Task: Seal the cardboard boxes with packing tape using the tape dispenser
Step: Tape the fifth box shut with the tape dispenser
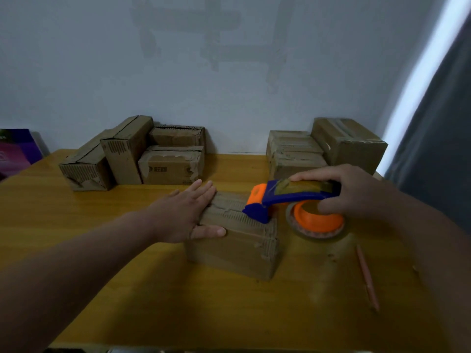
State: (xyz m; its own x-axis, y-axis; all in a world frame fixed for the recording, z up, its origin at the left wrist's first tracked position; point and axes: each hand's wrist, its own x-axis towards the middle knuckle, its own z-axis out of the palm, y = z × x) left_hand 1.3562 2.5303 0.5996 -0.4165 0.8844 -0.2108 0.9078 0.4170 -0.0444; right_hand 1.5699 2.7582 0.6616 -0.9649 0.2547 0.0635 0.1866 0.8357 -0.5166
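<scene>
Head view. In the middle of the yellow wooden tabletop (127, 276), a worn brown cardboard box (237, 250) with a ragged top seam. Pressed flat on its left end, fingers straight: the left hand (188, 212). Curled round the blue-and-orange plastic tape dispenser (288, 197): the right hand (356, 192), its thumb lying over the orange-hubbed roll of clear tape (318, 222). Dispenser's blue nose touching the box top near its right edge, the roll hanging past the box's right side. Hard to tell whether any tape lies on the seam. Against the wall, rear left, a cluster of torn brown boxes (132, 156); rear right, two more brown boxes (326, 149). Near the right edge, a thin pink pencil (367, 276), blurred. Cut off at the left edge, a purple printed object (15, 151); at the right, a grey curtain (438, 123).
</scene>
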